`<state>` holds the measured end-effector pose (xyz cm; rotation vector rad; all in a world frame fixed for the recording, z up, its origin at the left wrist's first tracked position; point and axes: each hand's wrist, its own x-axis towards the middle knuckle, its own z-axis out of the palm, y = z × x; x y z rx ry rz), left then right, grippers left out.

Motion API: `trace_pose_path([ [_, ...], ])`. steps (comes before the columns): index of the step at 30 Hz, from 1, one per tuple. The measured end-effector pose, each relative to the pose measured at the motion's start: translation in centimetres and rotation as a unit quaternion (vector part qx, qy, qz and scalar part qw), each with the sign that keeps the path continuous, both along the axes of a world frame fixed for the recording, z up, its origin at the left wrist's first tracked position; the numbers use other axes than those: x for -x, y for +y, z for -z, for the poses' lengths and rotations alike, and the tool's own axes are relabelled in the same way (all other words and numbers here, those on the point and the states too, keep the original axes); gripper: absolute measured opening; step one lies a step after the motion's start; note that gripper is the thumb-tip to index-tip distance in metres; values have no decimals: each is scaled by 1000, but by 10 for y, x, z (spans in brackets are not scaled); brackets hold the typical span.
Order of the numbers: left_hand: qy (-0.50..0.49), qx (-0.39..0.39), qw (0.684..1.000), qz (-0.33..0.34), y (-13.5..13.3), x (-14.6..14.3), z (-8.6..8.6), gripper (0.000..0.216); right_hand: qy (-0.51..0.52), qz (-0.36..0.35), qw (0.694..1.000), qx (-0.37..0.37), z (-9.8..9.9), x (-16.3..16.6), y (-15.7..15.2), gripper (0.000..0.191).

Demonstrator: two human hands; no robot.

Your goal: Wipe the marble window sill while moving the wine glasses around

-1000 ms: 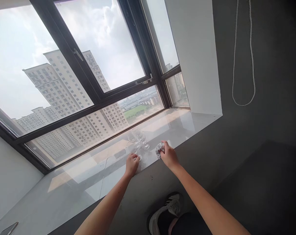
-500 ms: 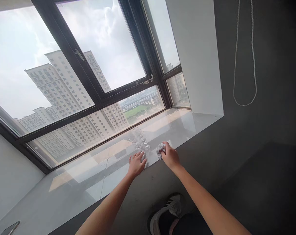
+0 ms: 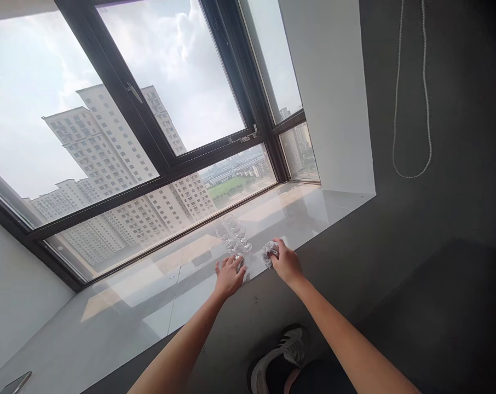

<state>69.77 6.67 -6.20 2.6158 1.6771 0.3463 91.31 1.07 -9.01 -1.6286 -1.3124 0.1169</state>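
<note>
Several clear stemmed glasses stand close together on the glossy windowsill. On the near side of this group is my left hand, its fingers curved over another clear glass, which they mostly hide. My right hand is closed on a crumpled grey-white cloth, low over the sill near its front edge. The cloth sits to the right of the glasses, apart from them.
A dark-framed window rises behind the sill. A flat dark-screened device lies at the lower left. From above right hangs a beaded blind cord. A shoe is on the floor below.
Both hands stay in nearly the same place. The view has shifted very slightly; the glasses and cloth show no clear movement.
</note>
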Motion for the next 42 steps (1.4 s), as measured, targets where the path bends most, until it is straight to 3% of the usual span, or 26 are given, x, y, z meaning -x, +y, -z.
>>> trace_pose_path([
  [42, -16, -25, 999, -15, -2, -2, 2, 47, 6, -13, 1000, -2, -2, -2, -4, 40],
])
